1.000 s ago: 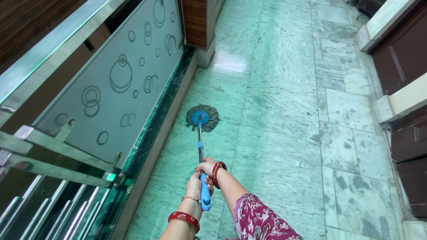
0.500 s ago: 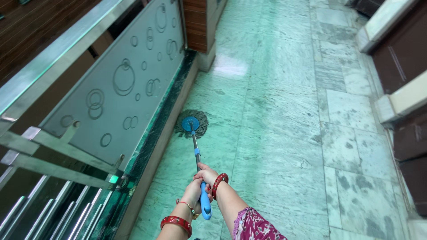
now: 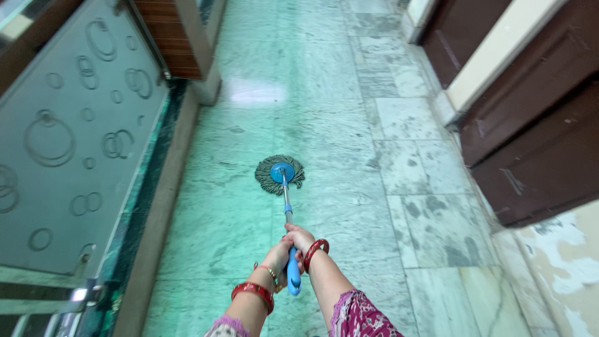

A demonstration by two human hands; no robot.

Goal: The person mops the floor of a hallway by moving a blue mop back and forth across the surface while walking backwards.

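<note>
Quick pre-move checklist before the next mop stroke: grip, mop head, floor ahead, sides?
1. Grip: left hand and right hand both wrapped round the mop handle - ok.
2. Mop head lying flat on the floor, strands spread round the blue hub - ok.
3. Floor ahead of the mop head: bare tiles, nothing lying in the path - ok.
4. Left side: glass panel and its kerb stand apart from the mop head - ok.
5. Right side: brown doors well apart from the mop - ok.
6. Floor wet or dry: a bright glare patch shows, but wetness - cannot tell.
</note>
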